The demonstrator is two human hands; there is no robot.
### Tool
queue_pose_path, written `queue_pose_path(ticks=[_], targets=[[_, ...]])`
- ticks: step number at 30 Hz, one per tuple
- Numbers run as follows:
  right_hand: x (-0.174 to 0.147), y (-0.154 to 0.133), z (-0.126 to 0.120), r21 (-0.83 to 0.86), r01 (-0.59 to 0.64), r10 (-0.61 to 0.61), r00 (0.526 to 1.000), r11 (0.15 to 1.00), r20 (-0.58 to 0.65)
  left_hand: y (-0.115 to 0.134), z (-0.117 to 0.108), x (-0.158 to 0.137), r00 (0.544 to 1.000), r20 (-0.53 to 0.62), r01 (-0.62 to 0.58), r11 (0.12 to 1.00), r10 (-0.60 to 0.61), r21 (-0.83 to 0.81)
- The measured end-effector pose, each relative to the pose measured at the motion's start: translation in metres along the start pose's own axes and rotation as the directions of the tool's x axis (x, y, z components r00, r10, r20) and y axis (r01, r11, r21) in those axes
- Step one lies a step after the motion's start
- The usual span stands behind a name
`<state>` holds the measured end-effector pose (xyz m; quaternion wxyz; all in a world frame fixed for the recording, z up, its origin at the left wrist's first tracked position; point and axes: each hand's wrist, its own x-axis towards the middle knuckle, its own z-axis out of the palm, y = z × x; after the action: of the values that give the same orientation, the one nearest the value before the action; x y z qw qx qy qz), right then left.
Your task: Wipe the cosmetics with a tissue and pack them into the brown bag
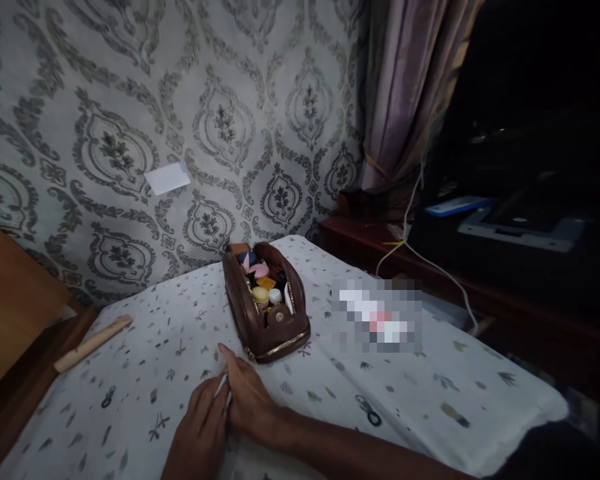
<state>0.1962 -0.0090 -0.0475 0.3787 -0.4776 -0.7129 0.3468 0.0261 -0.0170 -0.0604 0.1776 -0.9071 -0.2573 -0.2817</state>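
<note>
My left hand (200, 420) and my right hand (250, 393) are pressed together low in the middle of the view. A thin pale scrap, perhaps cloth or paper, shows between their fingers; most of it is hidden. The fingers of both hands are closed around it, while my right thumb or finger points up and away. Just beyond my hands stands a brown leather cosmetic bag (280, 337), its zipped top gaping. Inside lie a pink item (259, 269), a jar with a yellowish lid (260, 296), a small white-capped item (275, 296) and other small things.
A white patterned sheet (180, 320) covers the surface beneath. A wooden stick (93, 343) lies at the left edge. To the right, a pixelated patch (377, 315) hides something. A white cable (443, 270) droops beside a dark red ledge (350, 237). The patterned wall (220, 133) closes off the back.
</note>
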Motion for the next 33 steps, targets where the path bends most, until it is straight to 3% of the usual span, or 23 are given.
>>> queue_pose_path(ticks=[10, 15, 19, 22, 27, 33], targets=[[0.003, -0.004, 0.0, -0.038, -0.032, 0.033, 0.999, 0.999, 0.032, -0.007, 0.009, -0.006, 0.954, 0.023, 0.299, 0.944, -0.299, -0.141], [0.0, -0.009, -0.005, -0.037, -0.046, 0.048, 0.997, 0.998, 0.058, -0.005, 0.005, -0.001, 0.861, 0.147, 0.508, 0.836, -0.487, -0.206], [-0.002, -0.012, -0.009, -0.045, -0.06, 0.064, 0.993, 0.997, 0.098, -0.006, -0.006, 0.01, 0.785, 0.258, 0.618, 0.728, -0.563, -0.295], [-0.002, -0.013, -0.01, -0.049, -0.053, 0.059, 0.992, 0.997, 0.112, -0.005, -0.01, 0.016, 0.762, 0.266, 0.648, 0.694, -0.59, -0.315], [0.0, -0.008, -0.006, -0.08, -0.06, 0.069, 0.991, 0.995, 0.114, -0.006, -0.009, 0.011, 0.727, 0.176, 0.684, 0.68, -0.663, -0.263], [0.0, 0.0, 0.0, -0.113, 0.091, -0.081, 0.993, 0.989, 0.09, -0.016, -0.006, -0.017, 0.77, 0.222, 0.636, 0.747, -0.598, -0.196]])
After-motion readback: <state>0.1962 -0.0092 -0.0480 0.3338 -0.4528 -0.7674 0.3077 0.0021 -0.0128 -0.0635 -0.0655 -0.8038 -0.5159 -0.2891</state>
